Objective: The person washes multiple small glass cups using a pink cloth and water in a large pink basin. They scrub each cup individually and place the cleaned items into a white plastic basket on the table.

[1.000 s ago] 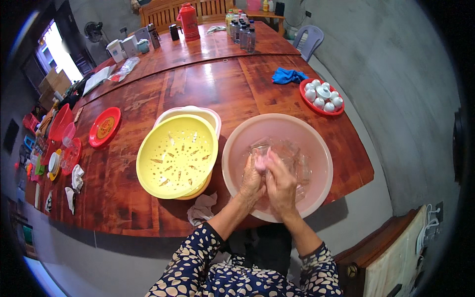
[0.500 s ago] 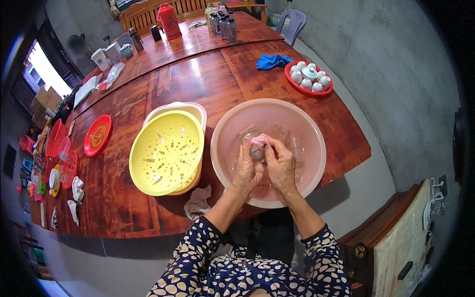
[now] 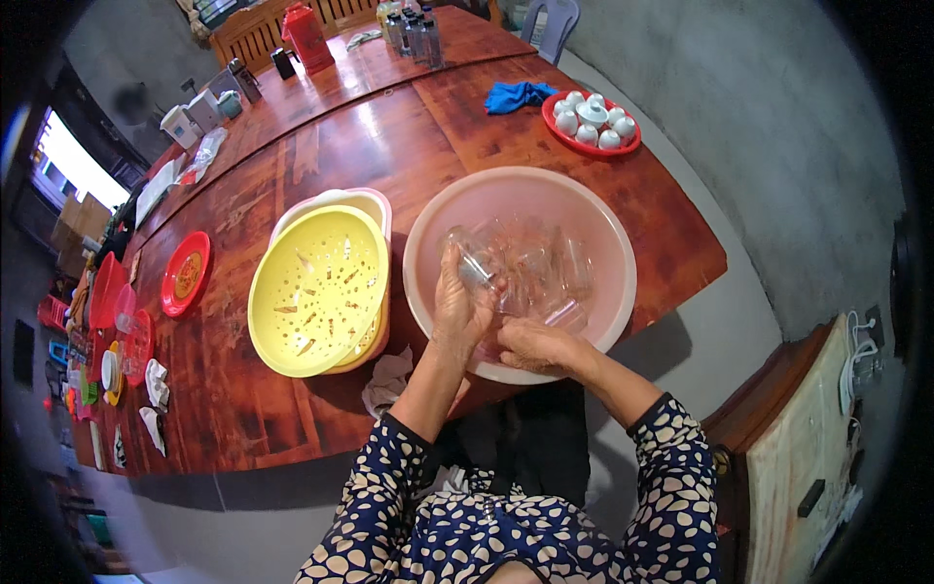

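Note:
A clear drinking glass (image 3: 477,265) is gripped in my left hand (image 3: 459,310), tilted over the left part of a large pink basin (image 3: 421,229). My right hand (image 3: 537,345) is curled at the glass's lower end, just inside the basin's near rim. Its fingertips are hidden, and I cannot make out what they hold. Several more clear glasses (image 3: 571,263) lie in the basin beyond my hands. To the left, a yellow colander (image 3: 311,282) leans tilted on another basin.
A crumpled cloth (image 3: 387,384) lies at the table's near edge. Left of the colander sits a red plate (image 3: 187,273). A red tray (image 3: 623,146) of white cups and a blue cloth (image 3: 519,95) stand far right. Bottles (image 3: 418,39) and a red thermos (image 3: 308,39) are farther back.
The pink cloth held between both hands has gone out of sight. My left hand now has a glass, and my right hand has moved down toward the near rim. The view has shifted slightly.

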{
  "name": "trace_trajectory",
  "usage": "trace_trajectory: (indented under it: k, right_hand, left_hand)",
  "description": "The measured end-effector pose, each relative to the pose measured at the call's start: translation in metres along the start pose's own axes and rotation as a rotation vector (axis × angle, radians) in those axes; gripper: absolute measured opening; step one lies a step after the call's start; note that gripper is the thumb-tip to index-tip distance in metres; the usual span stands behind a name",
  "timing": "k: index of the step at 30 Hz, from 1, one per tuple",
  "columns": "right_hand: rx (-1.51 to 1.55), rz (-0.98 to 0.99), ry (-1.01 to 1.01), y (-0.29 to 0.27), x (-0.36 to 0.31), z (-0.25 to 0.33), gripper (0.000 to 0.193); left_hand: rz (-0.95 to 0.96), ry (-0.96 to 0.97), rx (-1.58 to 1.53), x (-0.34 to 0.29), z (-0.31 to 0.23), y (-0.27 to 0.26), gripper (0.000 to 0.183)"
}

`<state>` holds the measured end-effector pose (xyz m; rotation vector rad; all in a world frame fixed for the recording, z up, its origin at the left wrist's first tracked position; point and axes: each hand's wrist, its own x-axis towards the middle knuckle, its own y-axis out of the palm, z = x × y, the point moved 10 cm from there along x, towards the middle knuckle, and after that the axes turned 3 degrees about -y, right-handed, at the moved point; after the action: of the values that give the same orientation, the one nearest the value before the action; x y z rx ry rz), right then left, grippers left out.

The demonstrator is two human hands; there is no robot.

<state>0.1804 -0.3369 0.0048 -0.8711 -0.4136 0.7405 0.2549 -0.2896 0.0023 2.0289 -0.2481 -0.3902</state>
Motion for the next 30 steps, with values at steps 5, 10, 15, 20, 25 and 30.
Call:
trace_trajectory:
  k: [5, 10, 15, 20, 25, 30]
  right_hand:
    - [0.009, 0.345, 0.246, 0.032, 0.009, -0.031, 0.021]
    - [0.111, 0.258, 0.172, -0.033, -0.014, 0.012, 0.015]
    - [0.265, -0.669, 0.114, -0.145, -0.039, 0.053, 0.016]
    - [-0.022, -0.955, 0.018, -0.132, -0.009, 0.07, 0.027]
    - [-0.01, -0.974, 0.144, -0.131, 0.009, 0.011, 0.015]
    - [0.394, -0.92, 0.176, -0.115, 0.024, -0.034, 0.025]
  left_hand:
    - [0.013, -0.076, -0.106, -0.006, 0.003, 0.005, 0.038]
    - [-0.056, -0.079, -0.099, -0.01, 0.0, 0.008, 0.044]
    - [-0.047, 0.017, -0.013, -0.003, -0.002, 0.002, 0.043]
    - [-0.001, 0.088, -0.067, 0.008, 0.011, 0.0, 0.042]
    - [-0.1, 0.019, 0.069, -0.008, 0.016, 0.012, 0.035]
    - [-0.027, -0.021, 0.108, -0.013, 0.015, 0.027, 0.039]
